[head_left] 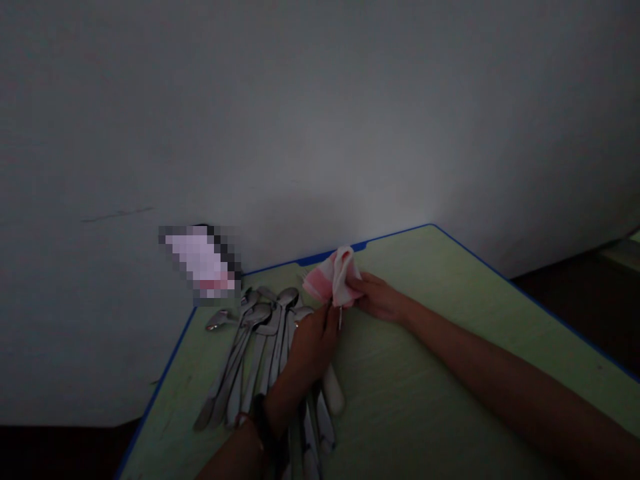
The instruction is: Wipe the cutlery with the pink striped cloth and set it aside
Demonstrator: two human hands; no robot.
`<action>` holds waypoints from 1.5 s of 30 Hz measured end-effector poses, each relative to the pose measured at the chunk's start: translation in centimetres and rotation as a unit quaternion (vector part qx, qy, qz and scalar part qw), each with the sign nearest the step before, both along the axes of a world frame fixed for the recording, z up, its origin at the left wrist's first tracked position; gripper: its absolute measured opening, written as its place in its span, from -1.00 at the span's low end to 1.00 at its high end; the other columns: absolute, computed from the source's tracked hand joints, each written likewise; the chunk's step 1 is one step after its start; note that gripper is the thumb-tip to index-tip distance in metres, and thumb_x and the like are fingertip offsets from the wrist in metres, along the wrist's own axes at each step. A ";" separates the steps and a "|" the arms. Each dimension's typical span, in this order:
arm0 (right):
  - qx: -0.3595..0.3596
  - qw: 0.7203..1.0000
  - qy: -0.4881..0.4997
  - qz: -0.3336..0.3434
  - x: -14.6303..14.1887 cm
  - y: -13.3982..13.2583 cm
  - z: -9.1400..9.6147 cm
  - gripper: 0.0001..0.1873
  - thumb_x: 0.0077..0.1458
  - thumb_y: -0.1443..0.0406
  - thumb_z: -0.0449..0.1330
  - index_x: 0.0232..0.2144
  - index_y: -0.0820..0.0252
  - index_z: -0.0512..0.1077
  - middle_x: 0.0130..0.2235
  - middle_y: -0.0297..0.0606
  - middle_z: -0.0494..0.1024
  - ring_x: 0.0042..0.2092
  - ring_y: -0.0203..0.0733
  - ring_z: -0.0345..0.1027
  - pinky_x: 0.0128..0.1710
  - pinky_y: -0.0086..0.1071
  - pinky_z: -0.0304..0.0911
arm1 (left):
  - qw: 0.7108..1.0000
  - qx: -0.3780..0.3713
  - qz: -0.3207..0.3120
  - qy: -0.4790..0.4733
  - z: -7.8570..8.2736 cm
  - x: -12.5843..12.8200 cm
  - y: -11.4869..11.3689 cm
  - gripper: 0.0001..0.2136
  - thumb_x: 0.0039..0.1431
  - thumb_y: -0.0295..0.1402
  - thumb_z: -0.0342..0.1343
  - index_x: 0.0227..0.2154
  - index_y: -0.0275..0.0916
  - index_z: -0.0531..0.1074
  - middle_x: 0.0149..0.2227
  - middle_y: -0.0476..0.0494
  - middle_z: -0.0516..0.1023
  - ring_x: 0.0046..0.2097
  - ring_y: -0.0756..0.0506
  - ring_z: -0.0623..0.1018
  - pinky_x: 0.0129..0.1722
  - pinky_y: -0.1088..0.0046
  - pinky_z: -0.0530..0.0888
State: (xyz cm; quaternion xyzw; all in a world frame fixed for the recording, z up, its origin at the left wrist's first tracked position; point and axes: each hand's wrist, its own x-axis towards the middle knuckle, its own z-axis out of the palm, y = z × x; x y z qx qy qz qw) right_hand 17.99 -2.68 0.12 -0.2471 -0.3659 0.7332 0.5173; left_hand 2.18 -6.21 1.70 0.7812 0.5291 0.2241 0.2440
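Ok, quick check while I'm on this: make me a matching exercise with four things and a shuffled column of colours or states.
1. cloth
2. table
3. right hand
4. spoons

A. gripping the folded fabric
B. shiny metal, lying in a cluster
C. pale green with a blue edge
D. pink and white

Pairs: 1-D, 2-C, 3-A, 4-B

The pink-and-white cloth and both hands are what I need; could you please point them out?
Pink-and-white cloth (326, 280), head view: on its folded middle.
Left hand (315, 340), head view: on the back of the hand.
Right hand (377, 297), head view: on the middle of the hand.
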 end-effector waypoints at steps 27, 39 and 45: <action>-0.023 0.995 -0.014 -0.096 -0.7 0.4 -0.2 -0.69 -0.16 0.18 0.31 -0.39 0.30 0.44 -0.50 -0.28 0.53 -0.51 -0.31 0.34 -0.46 -0.42 0.25 | 0.986 0.060 -0.017 0.156 -0.3 0.1 -0.3 -0.65 0.29 -0.21 -0.27 -0.25 -0.21 0.42 -0.37 -0.19 0.58 -0.34 -0.14 0.54 -0.40 0.45 0.25; -0.082 0.980 0.073 -0.164 -0.3 1.4 -0.1 -0.78 -0.03 0.21 0.23 -0.37 0.28 0.44 -0.46 -0.28 0.55 -0.42 -0.26 0.40 -0.36 -0.40 0.30 | 0.989 0.046 -0.078 0.119 0.3 0.1 -0.8 -0.65 0.28 -0.24 -0.25 -0.46 -0.22 0.37 -0.49 -0.12 0.52 -0.43 -0.10 0.52 -0.46 0.47 0.19; -0.010 0.998 0.002 -0.059 -0.3 0.5 -0.2 -0.66 -0.17 0.17 0.33 -0.36 0.30 0.46 -0.43 -0.25 0.55 -0.42 -0.31 0.37 -0.37 -0.45 0.25 | 0.985 0.042 -0.072 0.149 0.3 0.2 -0.7 -0.68 0.29 -0.27 -0.28 -0.34 -0.21 0.38 -0.37 -0.16 0.57 -0.34 -0.12 0.54 -0.39 0.44 0.24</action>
